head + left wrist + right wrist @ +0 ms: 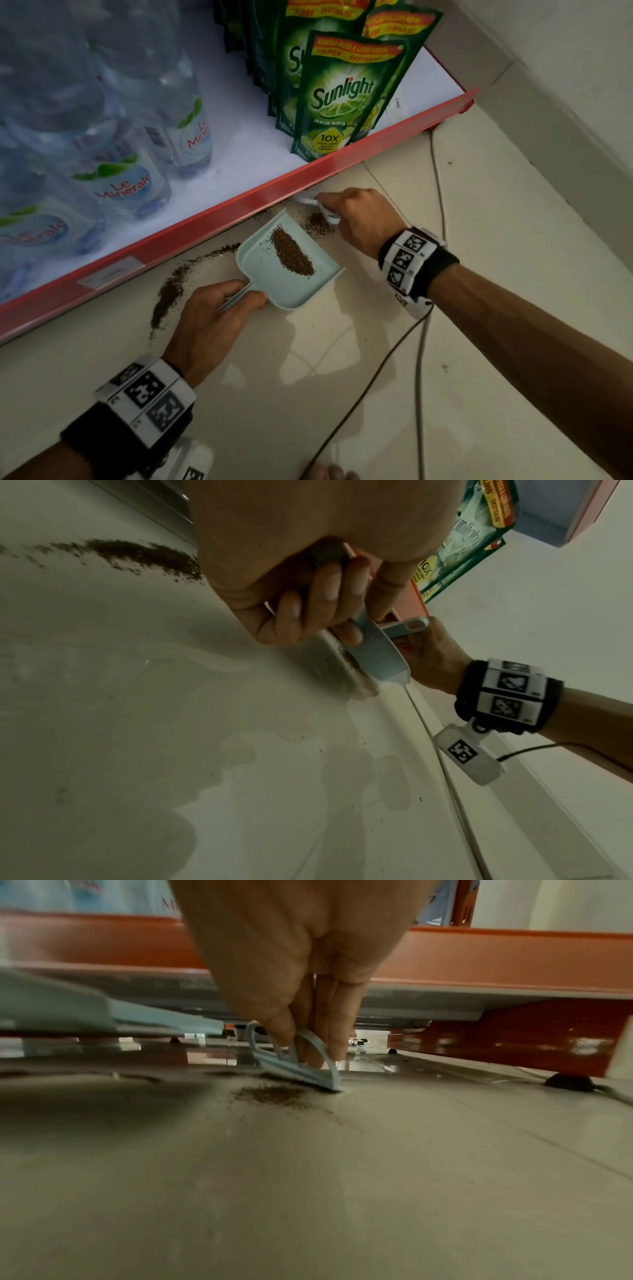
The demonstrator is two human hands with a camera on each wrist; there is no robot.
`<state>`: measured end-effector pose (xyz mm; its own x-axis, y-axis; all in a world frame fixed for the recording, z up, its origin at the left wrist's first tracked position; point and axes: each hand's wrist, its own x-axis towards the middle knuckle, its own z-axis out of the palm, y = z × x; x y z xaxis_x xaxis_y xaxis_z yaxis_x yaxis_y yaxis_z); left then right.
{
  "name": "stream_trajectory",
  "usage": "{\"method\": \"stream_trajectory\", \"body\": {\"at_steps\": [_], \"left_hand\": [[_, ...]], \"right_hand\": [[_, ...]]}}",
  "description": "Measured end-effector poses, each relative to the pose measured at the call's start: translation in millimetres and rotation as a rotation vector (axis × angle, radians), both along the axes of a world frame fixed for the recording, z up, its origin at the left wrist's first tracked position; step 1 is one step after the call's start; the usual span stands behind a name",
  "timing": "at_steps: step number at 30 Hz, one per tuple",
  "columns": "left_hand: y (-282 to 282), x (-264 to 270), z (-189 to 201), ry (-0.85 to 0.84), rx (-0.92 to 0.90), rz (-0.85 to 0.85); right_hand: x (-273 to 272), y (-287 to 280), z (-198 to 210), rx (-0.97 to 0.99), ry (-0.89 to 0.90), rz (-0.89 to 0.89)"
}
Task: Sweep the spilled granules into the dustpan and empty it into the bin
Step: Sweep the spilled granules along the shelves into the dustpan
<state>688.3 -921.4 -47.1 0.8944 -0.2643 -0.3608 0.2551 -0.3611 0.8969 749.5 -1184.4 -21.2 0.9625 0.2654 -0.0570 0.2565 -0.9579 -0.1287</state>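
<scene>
A pale blue dustpan (260, 270) lies on the tiled floor with a heap of brown granules (292, 253) inside it. My left hand (236, 296) grips its handle, fingers curled round it (325, 599). My right hand (356, 219), just past the pan's open lip, pinches a small pale blue brush (325, 212) whose edge touches the floor (301, 1069). A small pile of granules (274, 1093) lies right before the brush, between it and the dustpan (103, 1010). Left of the pan, a longer streak of granules (169, 294) runs along the shelf base.
A low shelf with a red front edge (212, 222) borders the spill, carrying water bottles (130, 185) and green Sunlight pouches (342, 99). Thin cables (435, 164) trail over the floor on the right. A wall (565, 85) closes the far right. No bin is in view.
</scene>
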Motion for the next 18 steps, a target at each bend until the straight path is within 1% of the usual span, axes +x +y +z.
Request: {"method": "stream_trajectory", "body": {"at_steps": [2,4,6,8,10,12,16,18], "left_hand": [[5,-2,-1,-0.012,-0.005,-0.016],[11,-3,-3,-0.028,0.000,-0.021],[17,-4,-4,-0.032,0.000,-0.015],[21,-6,-3,-0.026,-0.020,-0.007],[22,-7,-1,-0.013,-0.047,0.016],[22,-7,-1,-0.005,-0.054,0.035],[24,-8,1,-0.014,-0.048,0.048],[26,-9,1,0.000,-0.061,0.057]], "right_hand": [[-9,-3,5,0.031,-0.044,-0.023],[-6,-18,6,0.031,-0.145,-0.135],[3,-39,6,-0.046,-0.193,-0.286],[14,-54,3,-0.134,-0.115,-0.430],[20,-55,-2,-0.170,-0.029,-0.493],[19,-40,-6,-0.161,0.008,-0.438],[-3,5,-1,-0.063,0.060,-0.173],[-13,14,8,-0.011,0.036,-0.089]]}}
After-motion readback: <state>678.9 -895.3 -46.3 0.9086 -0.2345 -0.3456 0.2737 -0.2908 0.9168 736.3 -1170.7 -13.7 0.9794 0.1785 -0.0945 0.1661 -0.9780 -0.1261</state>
